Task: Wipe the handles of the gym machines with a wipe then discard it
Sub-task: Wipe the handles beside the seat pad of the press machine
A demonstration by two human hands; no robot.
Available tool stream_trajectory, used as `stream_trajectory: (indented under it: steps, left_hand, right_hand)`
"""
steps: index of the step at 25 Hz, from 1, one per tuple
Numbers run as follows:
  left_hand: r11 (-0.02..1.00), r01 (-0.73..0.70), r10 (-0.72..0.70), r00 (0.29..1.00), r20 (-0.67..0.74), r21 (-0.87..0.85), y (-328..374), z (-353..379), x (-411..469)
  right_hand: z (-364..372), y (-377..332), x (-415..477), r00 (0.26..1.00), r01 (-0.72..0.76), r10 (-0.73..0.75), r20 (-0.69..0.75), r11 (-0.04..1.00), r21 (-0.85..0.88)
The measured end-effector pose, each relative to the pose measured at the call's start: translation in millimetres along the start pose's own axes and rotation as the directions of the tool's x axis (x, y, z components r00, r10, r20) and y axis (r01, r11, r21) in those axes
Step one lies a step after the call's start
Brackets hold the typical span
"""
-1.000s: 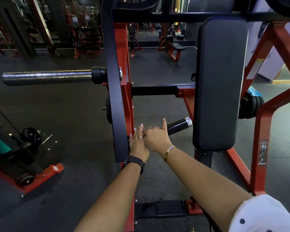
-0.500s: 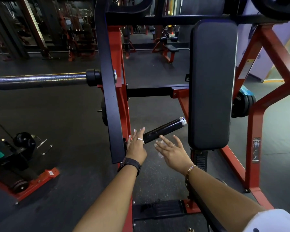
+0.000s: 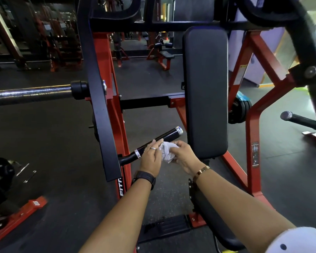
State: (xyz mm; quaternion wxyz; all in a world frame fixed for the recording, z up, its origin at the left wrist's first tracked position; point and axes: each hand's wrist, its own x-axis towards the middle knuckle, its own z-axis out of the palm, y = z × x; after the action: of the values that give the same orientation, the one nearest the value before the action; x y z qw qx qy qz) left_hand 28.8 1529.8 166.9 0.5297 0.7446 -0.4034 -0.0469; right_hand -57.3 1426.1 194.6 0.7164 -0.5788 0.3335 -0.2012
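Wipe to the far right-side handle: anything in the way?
Yes. The wipe, gripped by the right hand with the left hand touching it, sits beside the near handle. The upright black pad and a red frame post stand between it and the right-side handle; likely reach round them.

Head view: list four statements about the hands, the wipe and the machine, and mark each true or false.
1. The right hand grips a crumpled white wipe. True.
2. The wipe covers the silver end cap of the handle. False: the cap is bare and the wipe sits bunched between the hands.
3. The left hand rests its fingers on the handle. True.
4. The back pad is red. False: it is black, and the frame is red.
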Motion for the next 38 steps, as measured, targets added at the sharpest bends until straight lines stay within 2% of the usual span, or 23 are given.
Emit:
stream_trajectory:
  steps: [4,7,12,16,19,22,25,30,34,38]
  left_hand:
    - [0.955,0.180,-0.193,0.981,-0.034,-0.237,19,23,6]
    - [0.924,0.262,-0.261,0.964,0.040,-0.278,37,54,7]
    - [0.909,0.305,-0.283,0.952,0.116,-0.284,80,119,3]
    - [0.876,0.330,-0.285,0.943,0.175,-0.351,132,198,-6]
    - [0.812,0.384,-0.329,0.923,0.198,-0.439,176,261,-16]
    - [0.735,0.423,-0.276,0.901,0.336,-0.530,214,318,-32]
    - [0.754,0.402,-0.211,0.897,0.388,-0.519,243,364,-41]
    - [0.702,0.456,-0.236,0.874,0.425,-0.547,268,419,-35]
    - [0.669,0.482,-0.266,0.866,0.424,-0.565,272,456,-16]
    - [0.650,0.487,-0.249,0.862,0.441,-0.584,269,488,22]
  right_hand:
    - [-32,0,-8,0.997,-0.002,-0.004,0.077,0.997,0.071]
    - [-65,-2,-13,0.996,0.032,-0.043,0.074,0.989,0.143]
    - [-145,-7,-32,0.997,0.062,-0.073,0.036,0.971,0.229]
    - [-240,-15,-56,0.996,0.092,-0.090,-0.019,0.966,0.242]
    - [-313,-20,-79,0.983,0.165,-0.136,-0.125,0.953,0.253]
    - [-371,-26,-101,0.957,0.235,-0.179,-0.229,0.941,0.244]
    - [-418,-33,-113,0.928,0.279,-0.196,-0.317,0.929,0.245]
    - [-474,-33,-112,0.894,0.299,-0.146,-0.423,0.899,0.320]
    - [-504,-36,-91,0.891,0.308,-0.130,-0.435,0.877,0.369]
    - [-530,-47,-58,0.940,0.232,-0.085,-0.332,0.869,0.437]
